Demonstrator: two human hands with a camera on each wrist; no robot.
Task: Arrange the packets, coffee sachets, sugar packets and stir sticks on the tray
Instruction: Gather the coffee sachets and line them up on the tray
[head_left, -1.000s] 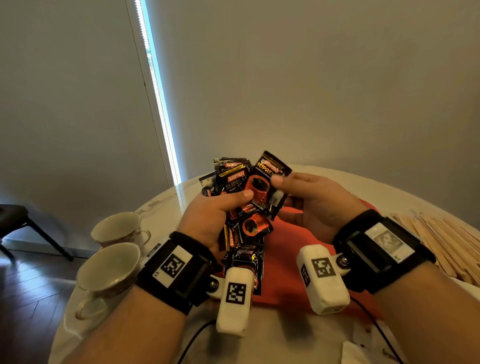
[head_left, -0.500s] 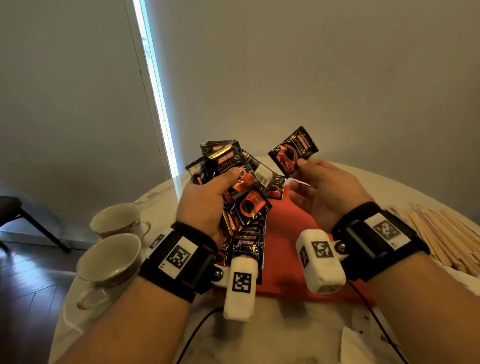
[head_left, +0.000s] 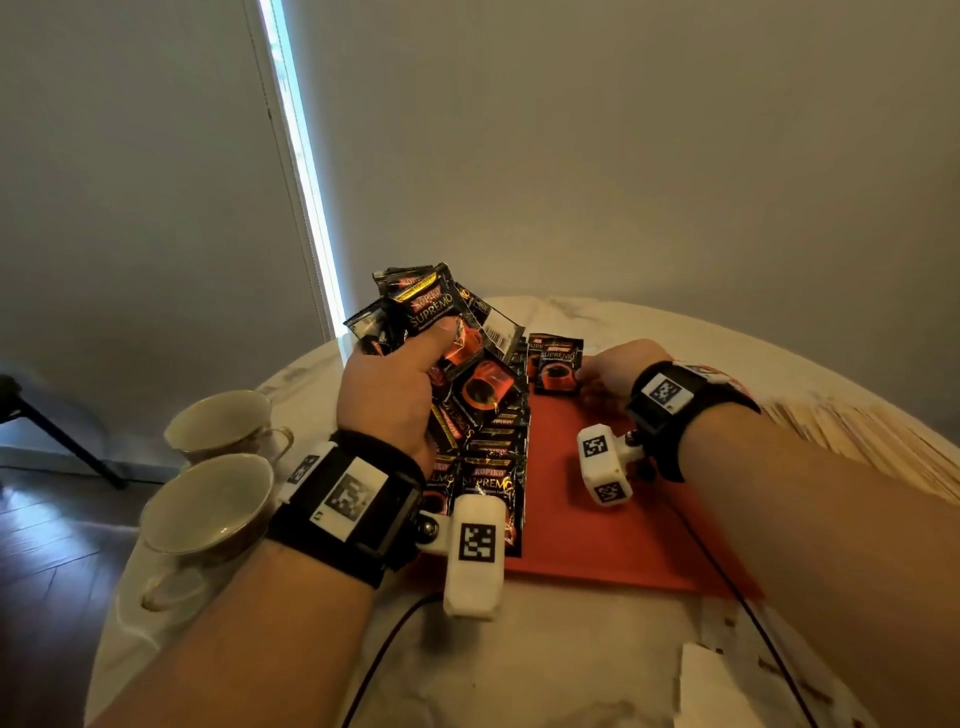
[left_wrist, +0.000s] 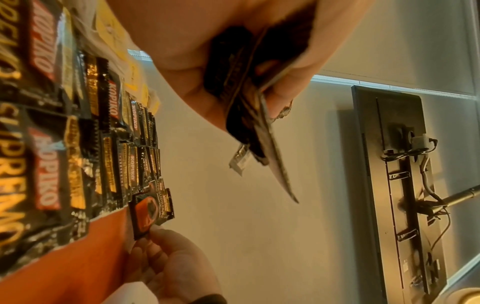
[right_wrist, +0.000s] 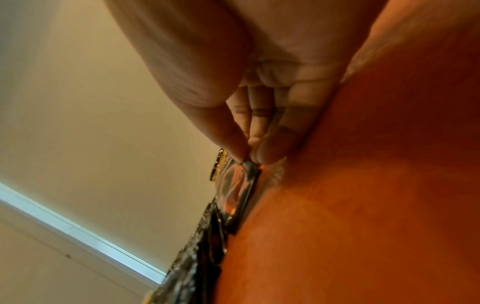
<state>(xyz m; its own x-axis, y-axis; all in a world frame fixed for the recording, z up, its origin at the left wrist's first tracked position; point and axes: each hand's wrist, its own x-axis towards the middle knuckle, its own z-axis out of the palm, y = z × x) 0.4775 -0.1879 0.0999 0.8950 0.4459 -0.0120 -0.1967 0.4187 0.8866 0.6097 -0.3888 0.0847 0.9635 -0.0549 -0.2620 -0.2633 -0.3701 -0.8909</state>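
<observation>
Marble counter (head_left: 545, 649) carries a red tray (head_left: 597, 519). Left hand (head_left: 387, 389) grips a sachet bundle (head_left: 447, 322). Right hand (head_left: 613, 369) fingers (right_wrist: 270, 148) pinch one sachet (head_left: 555, 364) on the tray.

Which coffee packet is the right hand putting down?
Find the flat red tray on the round table. At its far edge, the right hand pinches one black coffee sachet. It lies alone, right of the overlapping row.

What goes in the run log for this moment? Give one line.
left hand: grips sachet bunch | right hand: pinches one sachet, at tray far end | row: on tray
</observation>
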